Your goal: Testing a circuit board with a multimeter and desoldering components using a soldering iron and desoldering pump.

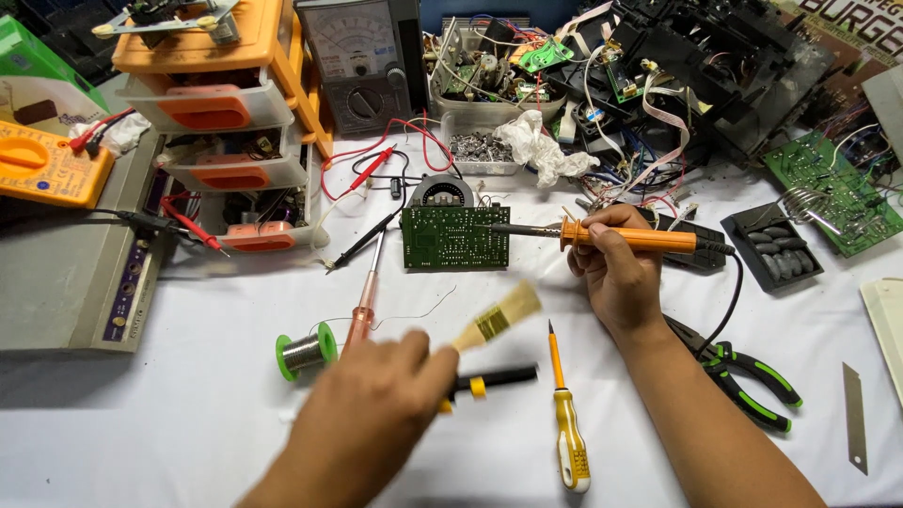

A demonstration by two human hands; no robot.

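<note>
My right hand (613,273) grips an orange-handled soldering iron (621,235), its dark tip lying over the right part of a green circuit board (455,237) on the white table. My left hand (376,414) holds a small paintbrush (496,320) with pale bristles; it is blurred and sits in front of the board, near the table's middle. Under the brush lies a black tool with a yellow band (494,379).
A yellow-handled screwdriver (567,433), a clear red screwdriver (362,310) and a green solder spool (306,351) lie near my hands. Green-handled pliers (752,381) lie to the right. Orange drawers (221,103), an analogue meter (362,61) and piled electronics (658,75) line the back. A blade (854,419) lies far right.
</note>
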